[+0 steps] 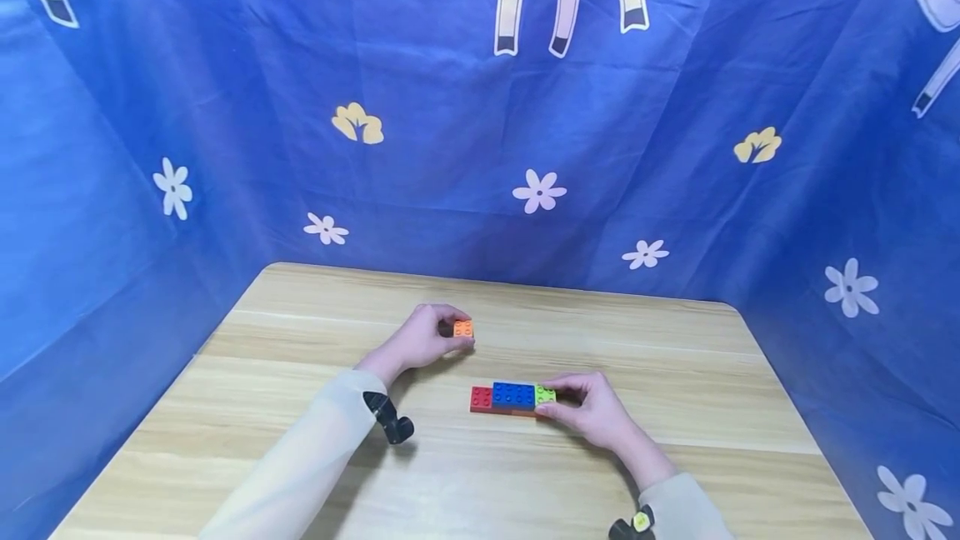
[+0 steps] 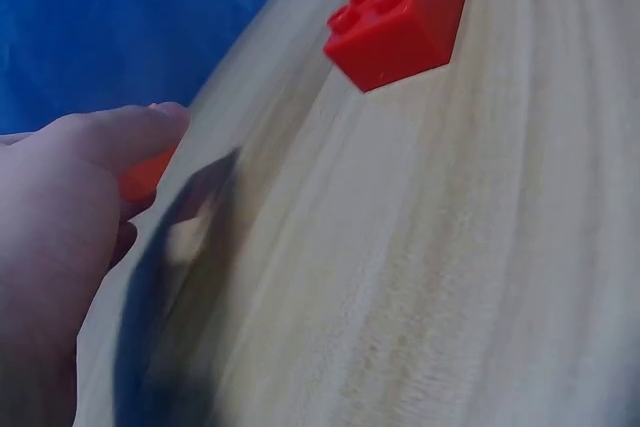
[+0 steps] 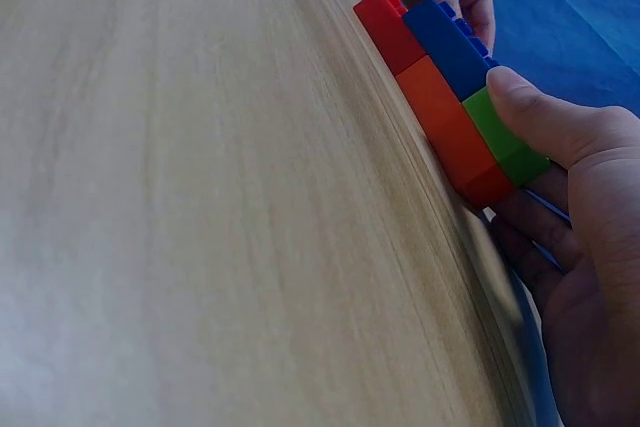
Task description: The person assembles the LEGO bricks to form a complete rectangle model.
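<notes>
My left hand [image 1: 431, 338] pinches an orange toy brick [image 1: 463, 328] between thumb and fingers, studs facing up. In the left wrist view the fingers hide most of that brick. To the right and nearer, a low assembly of joined bricks lies on the table. Its lower layer has a red brick [image 1: 482, 397] at the left and an orange-red brick [image 3: 450, 132] beside it. On top sit a blue brick [image 1: 513, 394] and a lime green brick [image 1: 545, 395] at the right end. My right hand [image 1: 592, 408] grips the green end, thumb on the near side, fingers behind.
The wooden table [image 1: 300, 315] has rounded far corners. A blue curtain [image 1: 450, 148] with white flowers and animal figures hangs behind it and along both sides. Black wrist cameras sit on both sleeves, the left one [image 1: 388, 419] close over the tabletop.
</notes>
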`<state>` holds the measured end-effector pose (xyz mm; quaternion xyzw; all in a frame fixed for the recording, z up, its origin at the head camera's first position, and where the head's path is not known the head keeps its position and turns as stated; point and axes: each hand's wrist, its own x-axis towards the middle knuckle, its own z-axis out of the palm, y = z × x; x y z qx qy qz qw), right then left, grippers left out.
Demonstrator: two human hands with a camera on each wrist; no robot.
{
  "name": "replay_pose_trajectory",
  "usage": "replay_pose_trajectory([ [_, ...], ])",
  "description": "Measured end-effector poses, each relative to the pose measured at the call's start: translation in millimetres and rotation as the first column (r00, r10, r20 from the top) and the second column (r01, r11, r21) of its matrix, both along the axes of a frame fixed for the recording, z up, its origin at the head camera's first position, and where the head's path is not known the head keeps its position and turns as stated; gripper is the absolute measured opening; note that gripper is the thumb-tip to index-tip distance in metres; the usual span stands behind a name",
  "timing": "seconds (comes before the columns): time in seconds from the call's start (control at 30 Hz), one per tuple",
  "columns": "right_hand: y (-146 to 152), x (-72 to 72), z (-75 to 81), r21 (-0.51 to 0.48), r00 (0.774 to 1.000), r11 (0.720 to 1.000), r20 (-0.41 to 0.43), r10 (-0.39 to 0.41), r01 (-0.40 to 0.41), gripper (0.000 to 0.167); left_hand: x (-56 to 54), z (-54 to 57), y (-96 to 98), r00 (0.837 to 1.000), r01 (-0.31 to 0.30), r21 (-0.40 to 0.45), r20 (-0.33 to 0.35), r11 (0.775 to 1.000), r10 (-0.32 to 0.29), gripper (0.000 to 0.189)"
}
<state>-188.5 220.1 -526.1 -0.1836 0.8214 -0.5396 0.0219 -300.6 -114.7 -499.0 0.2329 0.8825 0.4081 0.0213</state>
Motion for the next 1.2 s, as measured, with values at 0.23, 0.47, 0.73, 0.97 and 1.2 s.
replay_pose_trajectory([
  [0.23, 1, -0.1, 0.8, 0.030, 1.000, 1.000, -0.006, -0.010, 0.010, 0.033, 12.4, 9.8, 1.6, 0.999, 0.029, 0.034, 0.015, 0.999, -0.029, 0.048],
  [0.47, 1, -0.2, 1.0, 0.027, 1.000, 1.000, -0.009, -0.006, 0.007, 0.034, 28.2, 15.4, 1.7, 0.996, 0.091, 0.060, -0.011, 0.994, -0.091, 0.046],
  [0.73, 0, -0.3, -1.5, 0.003, 1.000, 1.000, 0.000, -0.004, 0.004, 0.034, 49.3, 17.0, 6.3, 0.989, 0.146, 0.085, -0.024, 0.986, -0.144, 0.043],
  [0.97, 1, -1.4, -3.3, -0.005, 1.000, 1.000, -0.011, 0.008, -0.008, 0.033, 58.8, 14.0, 11.0, 0.988, 0.151, 0.060, -0.019, 0.987, -0.150, 0.044],
  [1.2, -1, 0.1, -3.5, -0.028, 1.000, 1.000, -0.003, 0.000, 0.000, 0.033, 67.4, 7.4, 13.5, 0.984, 0.177, 0.049, -0.044, 0.983, -0.175, 0.047],
])
